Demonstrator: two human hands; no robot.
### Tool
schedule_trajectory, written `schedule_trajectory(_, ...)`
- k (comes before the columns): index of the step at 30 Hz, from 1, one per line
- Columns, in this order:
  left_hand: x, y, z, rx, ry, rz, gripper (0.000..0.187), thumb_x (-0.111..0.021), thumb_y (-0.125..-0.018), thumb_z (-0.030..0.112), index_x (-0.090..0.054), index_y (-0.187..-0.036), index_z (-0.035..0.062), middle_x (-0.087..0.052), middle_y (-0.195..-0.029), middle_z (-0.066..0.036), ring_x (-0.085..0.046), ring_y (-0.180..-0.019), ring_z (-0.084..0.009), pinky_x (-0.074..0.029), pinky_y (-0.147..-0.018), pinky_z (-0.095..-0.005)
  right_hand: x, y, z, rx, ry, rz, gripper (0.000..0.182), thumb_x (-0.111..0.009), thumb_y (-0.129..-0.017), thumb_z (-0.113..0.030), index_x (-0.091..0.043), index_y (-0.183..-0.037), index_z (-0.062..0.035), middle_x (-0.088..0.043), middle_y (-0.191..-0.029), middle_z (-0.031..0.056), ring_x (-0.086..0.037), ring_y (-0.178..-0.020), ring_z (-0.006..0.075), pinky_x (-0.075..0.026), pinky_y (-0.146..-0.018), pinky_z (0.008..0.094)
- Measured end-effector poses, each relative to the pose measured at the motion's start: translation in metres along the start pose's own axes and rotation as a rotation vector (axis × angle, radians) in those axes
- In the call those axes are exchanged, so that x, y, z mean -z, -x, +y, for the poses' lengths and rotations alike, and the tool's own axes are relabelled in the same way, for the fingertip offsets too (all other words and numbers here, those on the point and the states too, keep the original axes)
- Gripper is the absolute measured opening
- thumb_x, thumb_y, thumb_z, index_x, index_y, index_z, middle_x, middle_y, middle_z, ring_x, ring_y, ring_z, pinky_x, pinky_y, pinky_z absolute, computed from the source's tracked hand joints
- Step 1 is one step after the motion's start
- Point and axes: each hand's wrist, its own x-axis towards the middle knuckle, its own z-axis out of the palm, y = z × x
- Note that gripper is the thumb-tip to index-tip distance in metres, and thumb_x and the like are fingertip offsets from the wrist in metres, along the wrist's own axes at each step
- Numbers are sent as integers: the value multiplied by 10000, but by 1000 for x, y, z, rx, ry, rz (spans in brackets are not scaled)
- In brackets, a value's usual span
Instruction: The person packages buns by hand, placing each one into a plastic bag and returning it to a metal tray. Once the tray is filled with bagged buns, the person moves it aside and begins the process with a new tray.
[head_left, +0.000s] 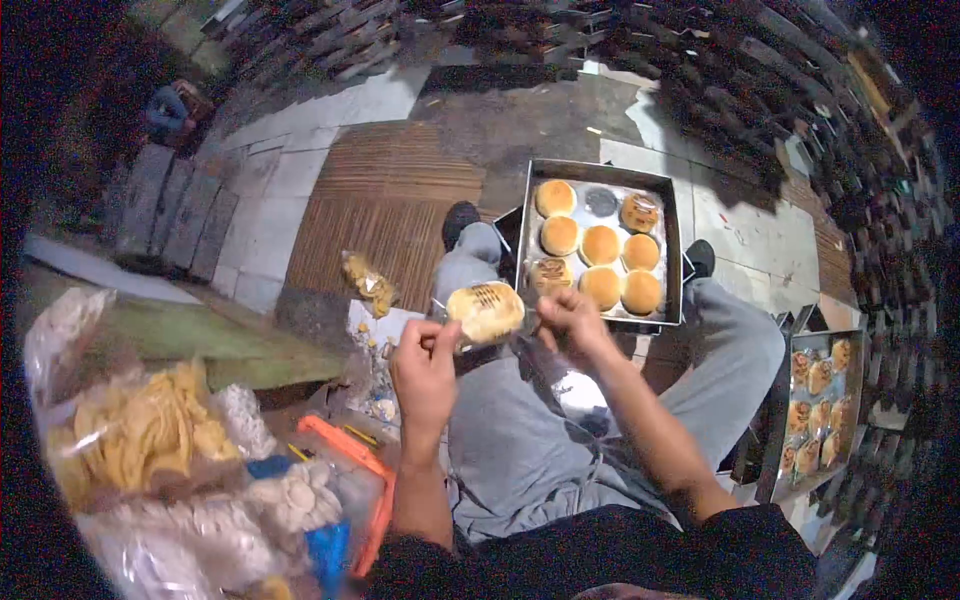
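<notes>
A bun in a clear plastic wrapper [485, 310], with dark printed marks on its face, is held up over my lap. My left hand [424, 368] pinches the wrapper at its left end. At the right end, my right hand [572, 320] is closed on the clear plastic. Just beyond my right hand sits a metal tray [676, 215] holding several round golden buns [601, 244]. Two more in the tray, a bun at the upper right [640, 212] and one at the lower left [551, 274], show dark marks and shiny plastic.
To the right stands a second tray [858, 370] with several wrapped buns. Bags of yellow material [150, 425], an orange-rimmed box [378, 500] and a green board [210, 345] crowd the left. A small yellow-filled bag [370, 285] lies on the brown slatted mat [385, 190].
</notes>
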Motion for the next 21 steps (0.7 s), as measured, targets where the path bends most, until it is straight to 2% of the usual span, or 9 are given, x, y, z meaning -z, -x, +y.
schedule_trajectory(2,2,25,-25,692,222,-196,167,-701,-949,150,-610,-968,12,-617,-834,-42,-584,-608,-132,-469,-483,-259,-2,2,48,-183,-251,-15,181,-600,-1006,-194,-576,-883,-65,-566,-701,46,-538,-494,157,-414,-438,288)
schedule_trajectory(6,-9,51,-15,704,424,-153,213,-668,-962,120,-609,-1135,9,-615,-1050,-62,-641,-725,-127,-494,-457,-218,-9,7,59,-142,-114,-59,344,-553,-1035,-352,-607,-1123,-23,-648,-825,95,-654,-661,205,-549,-539,352)
schedule_trajectory(9,-20,38,-18,365,450,-317,363,-540,-969,-15,-562,-1331,11,-476,-1364,-132,-604,-1154,-224,-595,-723,-295,19,14,19,-334,-623,-255,515,-490,-1043,-470,-543,-1332,-47,-615,-1259,154,-678,-1067,289,-619,-795,469)
schedule_trajectory(10,-28,31,-17,355,457,-339,363,-540,-969,-15,-562,-1331,11,-476,-1364,-132,-604,-1154,-224,-595,-723,-295,28,23,1,-261,-703,-316,536,-555,-1016,-458,-534,-1362,-50,-588,-1317,161,-657,-1142,320,-593,-887,493)
schedule_trajectory(12,-50,15,-17,-163,110,-459,370,-502,-969,-25,-554,-1334,0,-494,-1360,-169,-546,-1244,-306,-521,-971,-391,44,10,11,-96,-379,-61,506,-573,-1008,-430,-551,-1388,-96,-598,-1363,128,-650,-1139,294,-574,-901,520)
schedule_trajectory(13,-67,8,-7,-165,9,-369,333,-502,-975,6,-581,-1298,-7,-496,-1351,-204,-521,-1248,-372,-418,-1072,-439,62,-7,30,-87,-382,-40,506,-573,-1008,-430,-551,-1388,-96,-598,-1363,128,-650,-1139,294,-574,-901,520)
schedule_trajectory(16,-106,12,-12,-96,-186,-193,264,-541,-967,51,-607,-1214,-16,-521,-1290,-224,-504,-1233,-393,-446,-1004,-460,116,-47,58,-57,-26,34,517,-588,-999,-412,-526,-1406,-99,-606,-1341,127,-642,-1146,274,-568,-927,482)
schedule_trajectory(18,-121,39,-18,26,-87,-503,215,-544,-938,70,-604,-1121,-26,-615,-1135,-208,-557,-1121,-400,-430,-964,-507,140,-72,23,-295,-32,178,532,-632,-972,-402,-527,-1387,-86,-617,-1296,140,-659,-1098,273,-574,-931,443)
schedule_trajectory(21,-153,105,-37,112,-321,-994,226,-555,-885,74,-637,-1076,-15,-668,-1051,-169,-592,-1055,-386,-420,-973,-490,185,-124,-17,-106,56,516,538,-692,-915,-452,-614,-1250,-37,-687,-1106,109,-681,-897,221,-569,-767,446)
